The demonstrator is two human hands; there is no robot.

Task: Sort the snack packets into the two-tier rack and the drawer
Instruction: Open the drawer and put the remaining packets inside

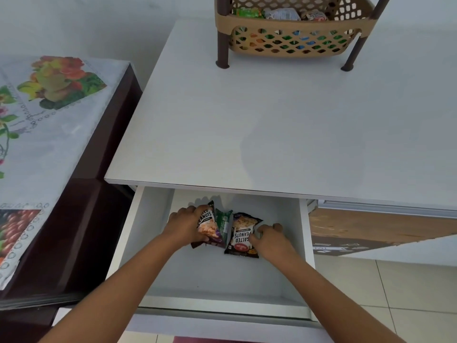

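Snack packets are going into the open drawer [148,233]: your left hand [184,226] grips one peanut packet [207,225], your right hand [268,237] pinches the other [241,237], seemingly lining them up side by side beneath the counter [247,120].

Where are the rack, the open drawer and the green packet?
rack [291,22]: head view, front rim of its tan basket.
drawer [210,276]: head view, bare white floor.
green packet [224,222]: head view, its visible strip between the peanut packets.
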